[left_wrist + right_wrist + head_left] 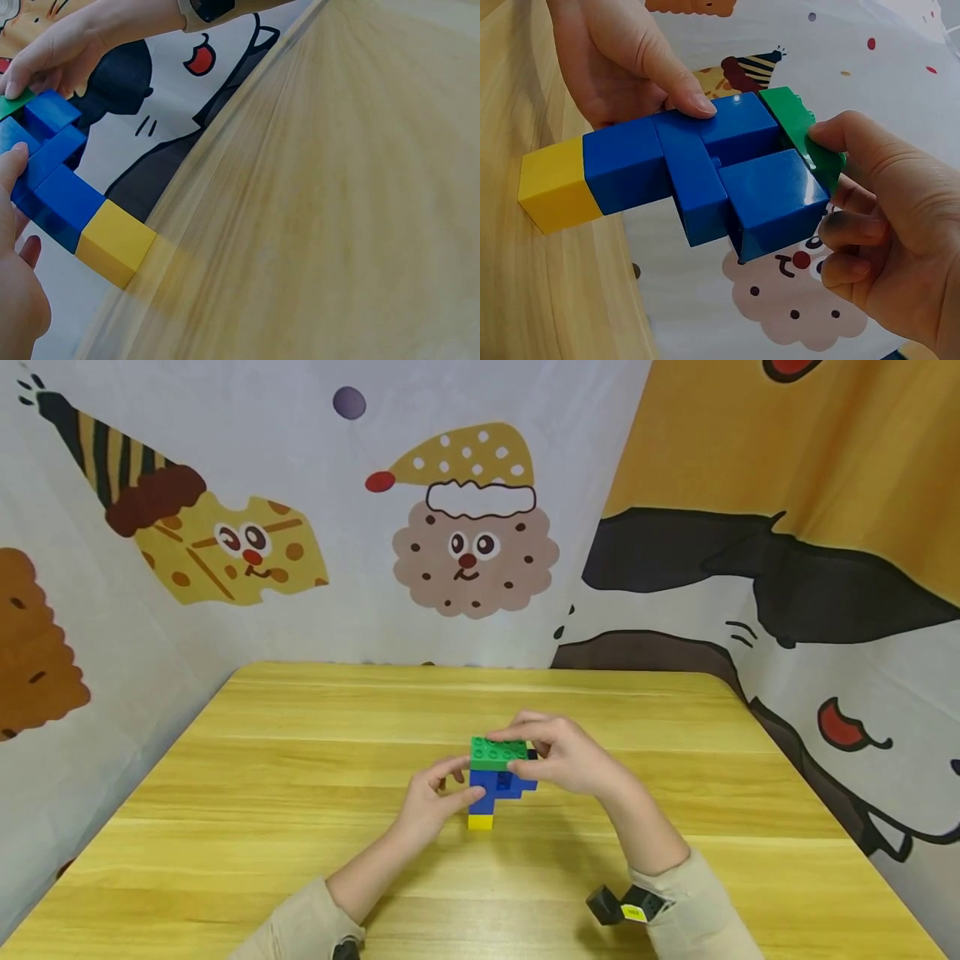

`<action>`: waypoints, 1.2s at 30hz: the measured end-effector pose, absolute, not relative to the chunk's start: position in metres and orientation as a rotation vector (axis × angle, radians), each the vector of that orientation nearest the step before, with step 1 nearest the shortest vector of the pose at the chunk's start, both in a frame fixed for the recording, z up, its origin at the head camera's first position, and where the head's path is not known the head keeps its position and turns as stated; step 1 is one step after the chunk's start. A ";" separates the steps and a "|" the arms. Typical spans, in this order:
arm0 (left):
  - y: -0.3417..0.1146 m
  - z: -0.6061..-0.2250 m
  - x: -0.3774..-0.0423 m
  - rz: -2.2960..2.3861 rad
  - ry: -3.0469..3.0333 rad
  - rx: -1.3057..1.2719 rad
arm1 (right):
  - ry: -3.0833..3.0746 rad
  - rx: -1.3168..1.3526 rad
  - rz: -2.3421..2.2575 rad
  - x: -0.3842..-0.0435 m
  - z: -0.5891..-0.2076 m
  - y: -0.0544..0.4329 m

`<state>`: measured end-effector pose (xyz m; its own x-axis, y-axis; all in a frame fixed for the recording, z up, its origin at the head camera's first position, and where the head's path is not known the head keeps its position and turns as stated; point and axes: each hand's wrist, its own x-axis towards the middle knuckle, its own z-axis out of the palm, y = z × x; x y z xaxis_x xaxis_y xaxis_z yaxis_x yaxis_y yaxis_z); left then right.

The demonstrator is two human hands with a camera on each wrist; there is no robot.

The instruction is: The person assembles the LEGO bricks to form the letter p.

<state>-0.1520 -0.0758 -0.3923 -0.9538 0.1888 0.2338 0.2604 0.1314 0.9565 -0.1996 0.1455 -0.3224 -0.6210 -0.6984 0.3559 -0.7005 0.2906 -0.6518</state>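
A small tower of toy building bricks stands upright in the middle of the head view. Its base is a yellow brick [481, 822], with several blue bricks [626, 161] stacked above it. One longer blue brick juts sideways, carrying two blue blocks with a gap between them. Across the top lies a studded green brick [491, 763]. My left hand [427, 802] grips the tower's blue upper part from the left, thumb on the near face and fingers behind. From the right, my right hand [566, 756] pinches the green brick between thumb and fingers.
The bricks are over a wooden table [315, 727] with light yellow grain. Behind the table hangs a white curtain [300, 452] printed with cartoon food, and an orange cartoon curtain [750, 443] is on the right. A small black device [626, 906] is strapped at the right sleeve.
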 end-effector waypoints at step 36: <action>-0.078 -0.391 -0.153 -1.984 -2.323 -0.493 | -2.469 1.285 1.339 -0.196 -0.338 0.152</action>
